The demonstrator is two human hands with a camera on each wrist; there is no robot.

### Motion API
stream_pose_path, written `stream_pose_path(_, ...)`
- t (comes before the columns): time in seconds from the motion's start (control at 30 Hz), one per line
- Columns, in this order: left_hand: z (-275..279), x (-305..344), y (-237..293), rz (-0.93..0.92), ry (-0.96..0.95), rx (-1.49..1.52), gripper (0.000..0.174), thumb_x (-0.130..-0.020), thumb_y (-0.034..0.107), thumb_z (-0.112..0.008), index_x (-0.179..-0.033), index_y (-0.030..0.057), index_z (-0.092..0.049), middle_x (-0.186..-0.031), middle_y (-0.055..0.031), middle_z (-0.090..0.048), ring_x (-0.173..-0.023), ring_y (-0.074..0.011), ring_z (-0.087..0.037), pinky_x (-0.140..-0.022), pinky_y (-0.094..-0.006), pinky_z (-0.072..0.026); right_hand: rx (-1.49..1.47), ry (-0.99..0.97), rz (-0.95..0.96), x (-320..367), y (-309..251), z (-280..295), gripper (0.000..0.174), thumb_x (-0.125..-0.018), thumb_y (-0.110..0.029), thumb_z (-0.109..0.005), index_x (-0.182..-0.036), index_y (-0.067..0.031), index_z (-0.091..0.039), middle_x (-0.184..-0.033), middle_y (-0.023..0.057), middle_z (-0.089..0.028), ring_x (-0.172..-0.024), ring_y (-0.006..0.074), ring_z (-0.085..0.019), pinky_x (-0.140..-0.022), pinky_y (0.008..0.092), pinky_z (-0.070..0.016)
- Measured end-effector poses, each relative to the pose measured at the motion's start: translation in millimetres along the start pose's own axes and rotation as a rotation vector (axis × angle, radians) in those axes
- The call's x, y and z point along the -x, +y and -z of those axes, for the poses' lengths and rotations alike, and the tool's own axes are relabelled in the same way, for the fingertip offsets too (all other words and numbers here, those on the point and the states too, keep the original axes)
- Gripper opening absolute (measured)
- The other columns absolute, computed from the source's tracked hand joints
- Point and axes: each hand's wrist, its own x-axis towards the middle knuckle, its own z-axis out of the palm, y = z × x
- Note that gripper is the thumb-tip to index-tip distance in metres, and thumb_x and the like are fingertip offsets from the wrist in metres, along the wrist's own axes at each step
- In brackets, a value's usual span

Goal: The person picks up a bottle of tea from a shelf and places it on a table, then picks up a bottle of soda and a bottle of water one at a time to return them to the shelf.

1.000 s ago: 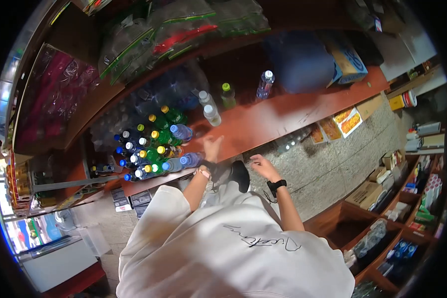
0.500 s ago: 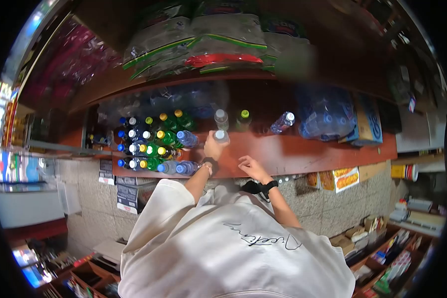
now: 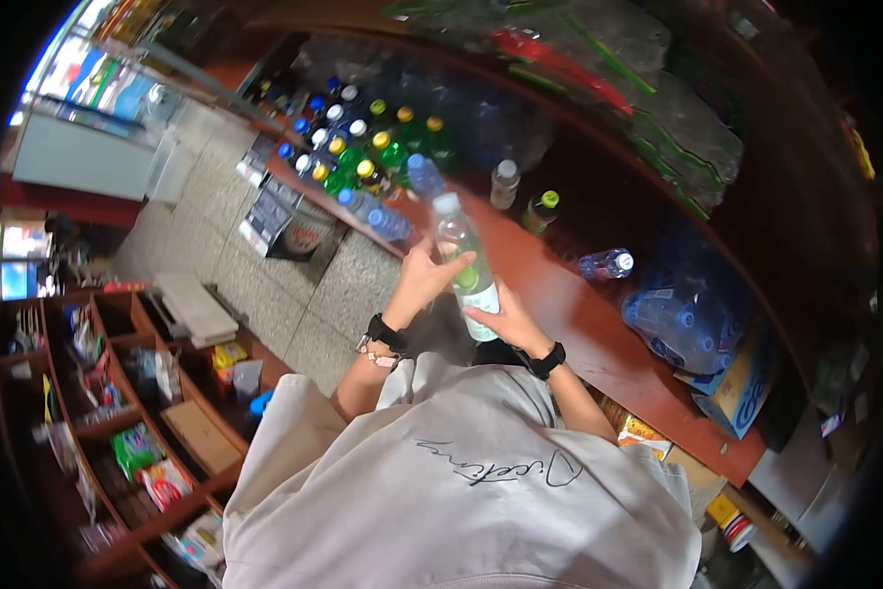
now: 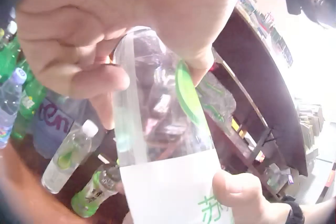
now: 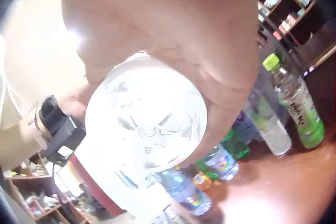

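Observation:
Both hands hold a clear plastic bottle (image 3: 453, 231) with a white cap, a white label with green characters and a green patch, tilted over the shelf's front edge. My left hand (image 3: 424, 280) grips its upper part; in the left wrist view the fingers curl round the clear plastic (image 4: 152, 108). My right hand (image 3: 512, 322) wraps round the lower part, its thumb on the label (image 4: 173, 187). In the right wrist view the round bottle base (image 5: 152, 119) faces the camera. A similar white-capped bottle (image 3: 504, 185) and a green-capped bottle (image 3: 540, 210) stand on the shelf beyond.
Rows of drink bottles (image 3: 360, 147) with blue, white and yellow caps stand at the shelf's left. A blue-labelled bottle (image 3: 606, 264) and a shrink-wrapped pack of large bottles (image 3: 685, 324) are to the right. Compartmented shelving (image 3: 117, 393) stands at lower left.
The left hand reached the front white-capped bottle on the shelf, grasped it and lifted it toward the body. The right hand has come in and taken hold of its lower part. The head view has turned.

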Motion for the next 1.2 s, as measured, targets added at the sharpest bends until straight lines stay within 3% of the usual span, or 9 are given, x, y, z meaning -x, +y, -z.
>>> stream_pose_path(0.1,10,34,4,-0.041,-0.009,0.295,0.033,-0.091,0.012,-0.068,-0.119,-0.0026,-0.057,-0.098,-0.0050,-0.068,-0.087,-0.0110,-0.064,-0.074,-0.0260,-0.0517,-0.227,-0.088,-0.064,7,-9,-10,0.056,-0.089,-0.018,-0.071,-0.135,-0.0007,-0.043,-0.119,0.0067,-0.058,-0.108,0.0140,-0.056,-0.093,0.0314,-0.0465)
stream_pose_path(0.2,23,70,16,0.012,0.124,0.366,0.035,-0.092,0.012,-0.067,-0.122,-0.0031,-0.055,-0.104,-0.0056,-0.065,-0.094,-0.0111,-0.062,-0.080,-0.0257,-0.0504,-0.291,-0.172,-0.035,9,-15,-23,0.063,-0.086,-0.017,-0.072,-0.139,-0.0013,-0.042,-0.124,0.0097,-0.058,-0.114,0.0191,-0.055,-0.098,0.0343,-0.0436)
stream_pose_path(0.37,47,120,7,0.028,0.292,0.359,0.042,-0.090,0.010,-0.067,-0.128,0.0000,-0.051,-0.114,-0.0090,-0.063,-0.102,-0.0133,-0.060,-0.085,-0.0276,-0.0498,-0.286,-0.345,-0.039,10,-25,-57,0.060,-0.088,-0.015,-0.069,-0.140,-0.0003,-0.041,-0.130,0.0093,-0.054,-0.120,0.0160,-0.050,-0.102,0.0325,-0.0395)
stream_pose_path(0.53,89,172,22,-0.203,0.571,0.119,0.054,-0.087,0.002,-0.066,-0.136,0.0067,-0.043,-0.125,-0.0106,-0.056,-0.110,-0.0170,-0.057,-0.093,-0.0305,-0.0459,-0.262,-0.500,-0.015,5,-52,-112,0.061,-0.087,-0.014,-0.070,-0.140,-0.0005,-0.042,-0.129,0.0093,-0.055,-0.119,0.0151,-0.051,-0.101,0.0320,-0.0402)
stream_pose_path(0.6,111,192,14,-0.216,0.670,0.079,0.057,-0.084,0.001,-0.069,-0.135,0.0071,-0.044,-0.127,-0.0103,-0.055,-0.113,-0.0187,-0.057,-0.094,-0.0333,-0.0478,-0.224,-0.554,0.009,5,-60,-142,0.063,-0.085,-0.015,-0.072,-0.139,-0.0011,-0.044,-0.125,0.0088,-0.059,-0.115,0.0147,-0.054,-0.099,0.0321,-0.0427)
stream_pose_path(0.67,138,212,11,-0.271,0.790,0.060,0.056,-0.079,0.008,-0.077,-0.128,0.0070,-0.050,-0.126,-0.0128,-0.059,-0.114,-0.0240,-0.060,-0.087,-0.0351,-0.0556,-0.175,-0.596,0.063,4,-64,-176,0.064,-0.084,-0.016,-0.073,-0.139,-0.0013,-0.044,-0.123,0.0089,-0.060,-0.112,0.0150,-0.056,-0.097,0.0321,-0.0437)
stream_pose_path(1.07,299,352,-50,-0.290,1.106,0.057,0.047,-0.068,0.003,-0.082,-0.110,0.0094,-0.060,-0.127,-0.0095,-0.060,-0.110,-0.0214,-0.064,-0.075,-0.0310,-0.0612,0.065,-0.794,0.278,5,-91,-395,0.068,-0.078,-0.017,-0.076,-0.137,-0.0017,-0.046,-0.117,0.0103,-0.063,-0.104,0.0182,-0.062,-0.091,0.0327,-0.0479)
stream_pose_path(1.13,319,366,-61,-0.302,1.136,0.064,0.048,-0.068,0.003,-0.082,-0.110,0.0096,-0.060,-0.126,-0.0093,-0.061,-0.109,-0.0211,-0.064,-0.075,-0.0309,-0.0613,0.035,-0.796,0.271,8,-98,-425,0.066,-0.076,-0.016,-0.074,-0.134,0.0007,-0.046,-0.111,0.0077,-0.064,-0.099,0.0126,-0.059,-0.088,0.0299,-0.0477)
stream_pose_path(1.2,337,378,-70,-0.311,1.150,0.079,0.048,-0.068,0.003,-0.081,-0.110,0.0099,-0.060,-0.124,-0.0091,-0.061,-0.108,-0.0207,-0.064,-0.075,-0.0308,-0.0613,0.056,-0.815,0.268,6,-89,-449,0.066,-0.076,-0.017,-0.074,-0.133,0.0007,-0.047,-0.111,0.0079,-0.065,-0.099,0.0130,-0.060,-0.088,0.0303,-0.0478)
